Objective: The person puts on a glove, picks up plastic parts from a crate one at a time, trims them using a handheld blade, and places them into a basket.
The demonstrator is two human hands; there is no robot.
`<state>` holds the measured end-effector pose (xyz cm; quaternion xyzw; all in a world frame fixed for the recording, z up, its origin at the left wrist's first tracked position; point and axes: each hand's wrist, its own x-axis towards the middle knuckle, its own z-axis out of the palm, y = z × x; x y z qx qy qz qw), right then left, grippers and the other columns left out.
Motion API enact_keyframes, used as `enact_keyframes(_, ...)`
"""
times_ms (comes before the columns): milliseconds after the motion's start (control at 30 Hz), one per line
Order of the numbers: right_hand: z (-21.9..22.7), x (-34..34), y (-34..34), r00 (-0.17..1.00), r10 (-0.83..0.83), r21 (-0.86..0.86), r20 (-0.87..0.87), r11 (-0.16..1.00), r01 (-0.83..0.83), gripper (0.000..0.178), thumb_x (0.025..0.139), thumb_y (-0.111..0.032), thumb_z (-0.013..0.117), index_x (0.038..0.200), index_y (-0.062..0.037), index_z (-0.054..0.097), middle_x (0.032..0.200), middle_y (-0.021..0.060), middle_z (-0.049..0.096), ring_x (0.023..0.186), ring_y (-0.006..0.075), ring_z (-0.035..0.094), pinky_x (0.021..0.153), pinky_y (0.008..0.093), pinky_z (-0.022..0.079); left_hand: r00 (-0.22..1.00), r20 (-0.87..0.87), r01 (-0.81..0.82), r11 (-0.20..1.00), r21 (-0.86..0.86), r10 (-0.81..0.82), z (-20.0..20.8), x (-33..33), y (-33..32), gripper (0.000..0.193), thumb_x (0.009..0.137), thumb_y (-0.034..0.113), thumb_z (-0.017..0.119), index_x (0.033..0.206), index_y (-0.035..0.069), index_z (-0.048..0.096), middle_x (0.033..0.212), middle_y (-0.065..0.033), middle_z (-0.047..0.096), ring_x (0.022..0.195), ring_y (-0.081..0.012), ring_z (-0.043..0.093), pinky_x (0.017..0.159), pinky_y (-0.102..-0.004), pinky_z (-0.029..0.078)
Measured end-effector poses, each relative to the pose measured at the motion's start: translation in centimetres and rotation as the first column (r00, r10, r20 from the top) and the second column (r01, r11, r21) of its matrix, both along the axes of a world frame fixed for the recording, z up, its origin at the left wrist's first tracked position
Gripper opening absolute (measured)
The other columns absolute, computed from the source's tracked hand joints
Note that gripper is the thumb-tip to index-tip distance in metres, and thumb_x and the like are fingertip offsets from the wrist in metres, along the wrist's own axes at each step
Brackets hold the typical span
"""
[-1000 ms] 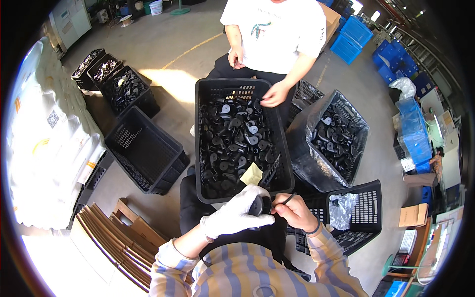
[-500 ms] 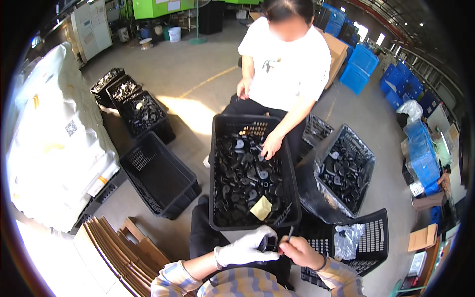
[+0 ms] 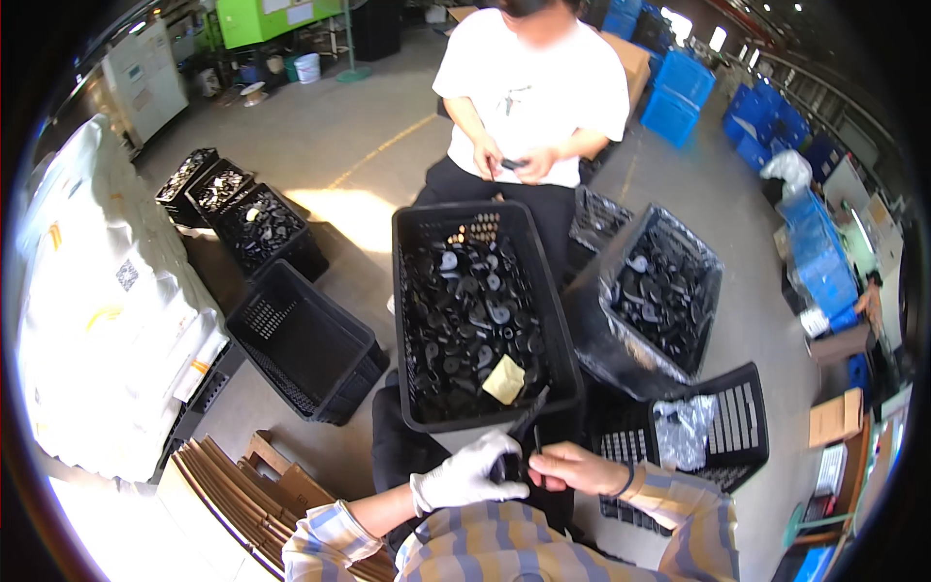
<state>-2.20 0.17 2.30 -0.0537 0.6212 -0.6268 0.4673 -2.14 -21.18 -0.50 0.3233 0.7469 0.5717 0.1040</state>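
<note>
My left hand (image 3: 470, 472), in a white glove, is closed around a small black plastic part (image 3: 506, 468) whose shape is mostly hidden by the fingers. In my bare right hand (image 3: 579, 469) is a thin dark tool (image 3: 538, 441), its narrow end pointing up beside the part; its exact kind is too small to tell. Just beyond both hands stands a black crate (image 3: 576, 388) full of black plastic parts (image 3: 465, 320), some with round grey faces. A crumpled yellowish paper (image 3: 504, 379) lies on top of them.
Across the crate a person in a white shirt (image 3: 543, 78) holds a small black part (image 3: 511, 164). A lined bin (image 3: 621, 335) of parts and a black crate with clear plastic (image 3: 684, 432) are at right. Left are an empty crate (image 3: 305, 339), flattened cardboard (image 3: 223, 495) and white-wrapped sacks (image 3: 107, 320).
The other person's hand has left the crate and now meets their other hand around a small black part. My hands have shifted slightly left, still gripping the part and tool.
</note>
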Motion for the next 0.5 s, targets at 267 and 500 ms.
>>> enact_keyframes(267,2.9,-2.1,2.6,-0.029,0.277,0.242,-0.960,0.881,0.406,0.014,0.077,-0.016,0.064,0.087,-0.0062,0.059,0.062,-0.0009,0.049,0.059,0.0146,0.051,0.055,0.0289,0.041,0.072,0.878,-0.663,0.635,0.396,-0.473,-1.8,-0.4,-2.7,0.031,0.089,0.033,0.051,0.091,0.003,0.053,0.075,-0.0082,0.054,0.055,-0.0150,0.050,0.047,-0.0202,0.040)
enact_keyframes(500,1.0,-0.4,-2.0,0.425,-0.385,-0.259,-0.819,0.910,0.323,0.019,0.073,0.002,0.064,0.088,-0.0027,0.054,0.085,0.0078,0.062,0.075,0.0199,0.059,0.064,0.0283,0.046,-0.018,0.228,-0.845,0.137,0.517,-0.973,-3.4,-1.3,-1.2,0.064,0.074,0.049,0.064,0.112,0.001,0.045,0.106,-0.0084,0.050,0.091,-0.0217,0.050,0.081,-0.0304,0.043)
